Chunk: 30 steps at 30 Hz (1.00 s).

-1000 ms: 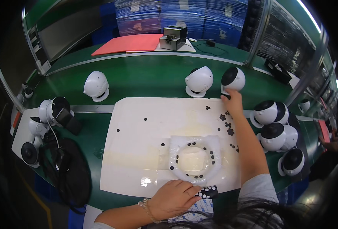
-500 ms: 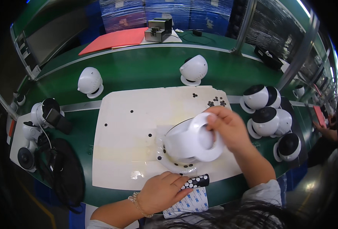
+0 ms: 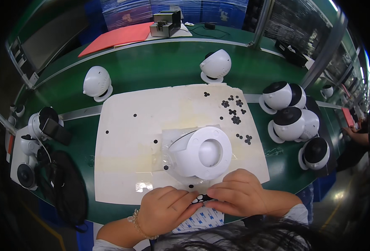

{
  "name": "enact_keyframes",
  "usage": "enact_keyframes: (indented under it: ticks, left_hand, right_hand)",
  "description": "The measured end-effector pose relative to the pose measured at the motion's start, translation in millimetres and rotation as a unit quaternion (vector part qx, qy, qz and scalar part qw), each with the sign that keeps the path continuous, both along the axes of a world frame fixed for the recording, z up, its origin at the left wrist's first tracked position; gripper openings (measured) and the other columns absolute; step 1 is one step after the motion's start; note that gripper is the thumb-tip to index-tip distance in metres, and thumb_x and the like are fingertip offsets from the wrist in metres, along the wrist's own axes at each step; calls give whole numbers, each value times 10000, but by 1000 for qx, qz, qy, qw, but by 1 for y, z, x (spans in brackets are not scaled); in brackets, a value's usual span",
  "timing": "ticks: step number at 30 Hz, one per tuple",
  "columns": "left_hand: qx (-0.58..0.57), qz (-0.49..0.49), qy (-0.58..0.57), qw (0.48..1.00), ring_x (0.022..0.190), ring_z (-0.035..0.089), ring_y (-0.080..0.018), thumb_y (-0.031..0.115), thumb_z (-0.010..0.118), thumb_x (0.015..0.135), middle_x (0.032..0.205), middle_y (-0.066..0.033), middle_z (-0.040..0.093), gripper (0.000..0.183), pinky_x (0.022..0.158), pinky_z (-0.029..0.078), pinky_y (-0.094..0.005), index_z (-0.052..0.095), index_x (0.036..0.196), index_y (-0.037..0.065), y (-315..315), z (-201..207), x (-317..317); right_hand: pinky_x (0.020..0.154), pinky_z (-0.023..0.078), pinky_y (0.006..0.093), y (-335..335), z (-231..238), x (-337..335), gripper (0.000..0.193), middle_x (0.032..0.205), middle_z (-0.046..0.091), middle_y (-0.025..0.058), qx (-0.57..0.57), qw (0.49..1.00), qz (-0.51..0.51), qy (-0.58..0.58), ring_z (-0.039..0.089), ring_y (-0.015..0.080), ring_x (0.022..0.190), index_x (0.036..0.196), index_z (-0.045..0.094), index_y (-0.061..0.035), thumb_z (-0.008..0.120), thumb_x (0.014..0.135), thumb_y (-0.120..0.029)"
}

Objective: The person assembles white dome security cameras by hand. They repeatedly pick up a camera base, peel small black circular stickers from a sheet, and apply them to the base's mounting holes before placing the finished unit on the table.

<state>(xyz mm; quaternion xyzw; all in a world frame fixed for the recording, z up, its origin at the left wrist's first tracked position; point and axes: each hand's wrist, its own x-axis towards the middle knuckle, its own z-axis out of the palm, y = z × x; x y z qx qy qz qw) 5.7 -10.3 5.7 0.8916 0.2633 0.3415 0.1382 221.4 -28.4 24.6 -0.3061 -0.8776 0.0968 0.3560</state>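
Note:
Near the front edge of the board, my left hand (image 3: pixel 168 209) is closed on a black sticker strip with white round spots (image 3: pixel 199 198). My right hand (image 3: pixel 237 194) pinches the other end of this strip, so most of it is hidden by fingers. A white sheet with blue print (image 3: pixel 203 218) lies just below my hands. Beyond them, a white dome-shaped camera (image 3: pixel 180 157) lies tipped on clear film, with its ring-shaped base facing up. Small black round pads (image 3: pixel 155 141) dot the white board (image 3: pixel 122 171), several clustered at its far right.
White cameras stand at the back left (image 3: pixel 96 81) and back middle (image 3: pixel 217 65). More cameras (image 3: pixel 287 123) crowd the right side. On the left are another camera group (image 3: pixel 27 173) and a black pouch (image 3: pixel 67 180) with a cable. A metal rail (image 3: pixel 151 42) crosses behind.
My right hand has let go of the white camera's ring base and come down to the sticker strip. The camera now rests on the board. My left hand keeps its hold.

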Motion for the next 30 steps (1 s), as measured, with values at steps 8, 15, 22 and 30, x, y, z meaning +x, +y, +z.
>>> enact_keyframes:
  ticks: [8, 15, 22, 30]
  left_hand:
    - [85, 5, -16, 996, 536, 523, -132, 133, 720, 654, 690, -8, 566, 248, 430, 385, -248, 604, 856, 49, 0, -5, -1]
    - [72, 10, -18, 997, 513, 512, -138, 105, 728, 634, 652, -7, 558, 234, 415, 359, -255, 603, 824, 52, 1, -1, -2]
    - [49, 10, -33, 998, 488, 503, -141, 96, 736, 625, 621, -10, 556, 202, 414, 354, -258, 605, 775, 54, 1, 1, -2]
    - [80, 18, -26, 996, 505, 502, -130, 103, 735, 627, 634, 4, 555, 243, 427, 329, -253, 597, 822, 63, 3, -1, -4]
  right_hand:
    - [616, 409, 279, 2, -4, -4, 249, 857, 579, 9, -31, 999, -36, -6, 527, 171, 729, 874, 617, -87, 726, 656, -141]
    - [707, 408, 300, -1, -7, 0, 219, 946, 592, 22, 5, 995, 18, 99, 544, 203, 827, 844, 622, -103, 724, 651, -112]
    - [696, 405, 286, 1, -13, 1, 258, 959, 597, 13, 9, 999, 18, 47, 564, 169, 887, 920, 619, -113, 672, 667, -105]
    - [676, 431, 294, 1, -8, 6, 317, 970, 589, 59, -19, 987, 99, 122, 569, 189, 879, 992, 577, -91, 668, 690, -62]
